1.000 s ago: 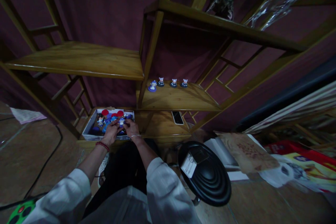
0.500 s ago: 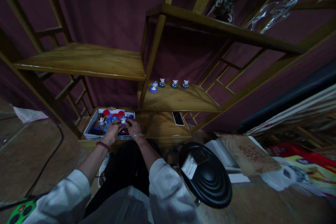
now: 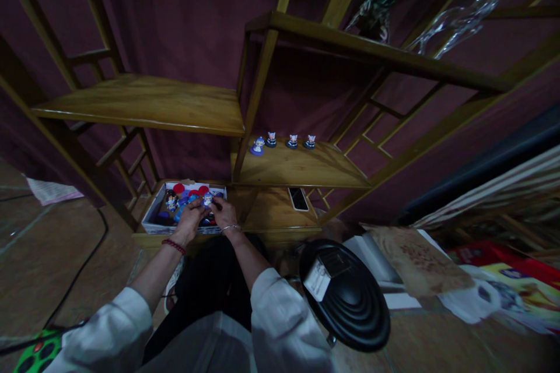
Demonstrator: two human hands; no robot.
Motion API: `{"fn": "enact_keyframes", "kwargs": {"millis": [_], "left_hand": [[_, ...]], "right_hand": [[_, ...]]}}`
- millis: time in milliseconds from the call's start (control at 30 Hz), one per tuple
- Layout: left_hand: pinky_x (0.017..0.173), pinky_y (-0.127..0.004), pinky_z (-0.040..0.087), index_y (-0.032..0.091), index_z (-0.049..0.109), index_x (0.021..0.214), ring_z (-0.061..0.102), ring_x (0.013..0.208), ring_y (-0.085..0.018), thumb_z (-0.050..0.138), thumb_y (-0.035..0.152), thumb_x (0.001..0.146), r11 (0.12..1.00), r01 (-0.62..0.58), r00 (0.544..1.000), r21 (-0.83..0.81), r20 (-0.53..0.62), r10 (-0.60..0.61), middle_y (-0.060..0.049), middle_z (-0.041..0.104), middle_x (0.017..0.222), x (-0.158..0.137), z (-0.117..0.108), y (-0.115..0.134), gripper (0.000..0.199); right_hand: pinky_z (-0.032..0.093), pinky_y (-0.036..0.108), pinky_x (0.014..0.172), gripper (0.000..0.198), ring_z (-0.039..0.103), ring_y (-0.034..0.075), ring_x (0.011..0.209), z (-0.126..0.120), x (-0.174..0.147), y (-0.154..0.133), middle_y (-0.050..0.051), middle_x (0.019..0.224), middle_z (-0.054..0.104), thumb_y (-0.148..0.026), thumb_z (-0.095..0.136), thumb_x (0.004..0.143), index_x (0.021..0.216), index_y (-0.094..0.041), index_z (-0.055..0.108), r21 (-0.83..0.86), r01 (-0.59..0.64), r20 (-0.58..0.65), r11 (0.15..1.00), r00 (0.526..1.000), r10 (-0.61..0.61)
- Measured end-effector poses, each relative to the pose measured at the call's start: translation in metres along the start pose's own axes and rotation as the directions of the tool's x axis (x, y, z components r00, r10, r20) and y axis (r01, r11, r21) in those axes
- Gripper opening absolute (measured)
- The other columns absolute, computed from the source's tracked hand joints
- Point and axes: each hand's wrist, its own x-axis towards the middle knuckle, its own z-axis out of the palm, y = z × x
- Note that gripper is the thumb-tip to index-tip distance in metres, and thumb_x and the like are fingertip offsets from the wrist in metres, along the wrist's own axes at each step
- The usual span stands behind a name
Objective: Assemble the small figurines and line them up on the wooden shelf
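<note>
The left hand (image 3: pixel 189 220) is reaching into the white box (image 3: pixel 151 217) on the lowest shelf, its fingers curling onto a small blue-and-white figurine (image 3: pixel 207 199) that is sitting at about one o'clock from its knuckles. The right hand (image 3: pixel 224 214) is meeting it from the other side, with the same figurine lying at about eleven o'clock from it, so the toy is sitting between the two sets of fingertips, pinched from both sides. Both hands are lying equally close; neither is nearer. The figurine is too small and dim to tell which way its long axis is running. Around it, more blue figures and red round pieces (image 3: pixel 178 188) are crowding the box, mostly toward nine and twelve o'clock of the hands.

Further right, at about one o'clock from the box and a shelf higher, a row of figurines (image 3: pixel 283 141) is standing on the middle shelf (image 3: pixel 306 169). A phone (image 3: pixel 298 199) is lying flat on the lowest shelf, at three o'clock of the hands and well apart from them.
</note>
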Motion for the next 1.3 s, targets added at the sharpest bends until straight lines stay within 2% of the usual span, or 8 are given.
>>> {"fn": "enact_keyframes", "kwargs": {"millis": [267, 467, 700, 1067, 1300], "left_hand": [[0.071, -0.022, 0.05, 0.01, 0.059, 0.09, 0.059, 0.064, -0.008, 0.046, -0.007, 0.069, 1.0, -0.008, 1.0, -0.021, -0.006, 0.008, -0.003, 0.061, 0.073, -0.002, 0.001, -0.003, 0.03], [0.072, -0.023, 0.05, 0.012, 0.06, 0.091, 0.06, 0.067, -0.009, 0.051, -0.004, 0.068, 0.999, -0.022, 1.0, -0.036, 0.007, 0.022, -0.004, 0.063, 0.08, -0.005, 0.001, -0.002, 0.03], [0.073, -0.027, 0.05, 0.012, 0.059, 0.096, 0.061, 0.068, -0.011, 0.053, -0.002, 0.067, 0.998, -0.052, 0.997, -0.044, 0.054, 0.055, -0.002, 0.061, 0.072, -0.015, 0.003, 0.003, 0.032], [0.069, -0.027, 0.047, 0.014, 0.06, 0.091, 0.056, 0.061, -0.01, 0.062, 0.007, 0.06, 0.993, -0.105, 0.992, -0.059, 0.061, 0.109, 0.002, 0.057, 0.062, -0.022, 0.0, 0.008, 0.032], [0.068, -0.027, 0.047, 0.013, 0.063, 0.083, 0.056, 0.069, -0.012, 0.071, 0.018, 0.054, 0.986, -0.123, 0.984, -0.116, 0.116, 0.136, -0.003, 0.062, 0.079, -0.034, -0.001, 0.011, 0.031]], "right_hand": [[0.047, 0.024, 0.078, 0.026, 0.062, 0.013, 0.081, -0.004, -0.002, -0.002, 0.001, 0.09, 0.068, -0.024, 0.058, 0.075, 0.1, -0.023, 0.061, -0.021, 0.03, 0.031, 0.999, 0.999, -0.029], [0.046, 0.024, 0.078, 0.027, 0.061, 0.014, 0.083, -0.008, -0.004, -0.006, 0.002, 0.093, 0.067, -0.025, 0.059, 0.074, 0.1, -0.021, 0.061, 0.093, 0.056, 0.029, 0.994, 0.998, -0.059], [0.047, 0.024, 0.071, 0.018, 0.061, 0.014, 0.073, -0.014, -0.001, -0.012, 0.0, 0.077, 0.066, -0.031, 0.056, 0.076, 0.089, -0.021, 0.063, 0.105, 0.034, 0.018, 0.994, 0.999, -0.036], [0.046, 0.024, 0.076, 0.026, 0.061, 0.013, 0.078, -0.02, -0.003, -0.026, -0.001, 0.088, 0.066, -0.024, 0.057, 0.073, 0.098, -0.023, 0.06, 0.222, 0.088, 0.008, 0.971, 0.996, -0.092], [0.048, 0.025, 0.074, 0.025, 0.061, 0.013, 0.077, -0.03, -0.007, -0.036, -0.002, 0.085, 0.066, -0.025, 0.058, 0.073, 0.098, -0.023, 0.06, 0.241, 0.115, 0.051, 0.964, 0.99, -0.131]]}}
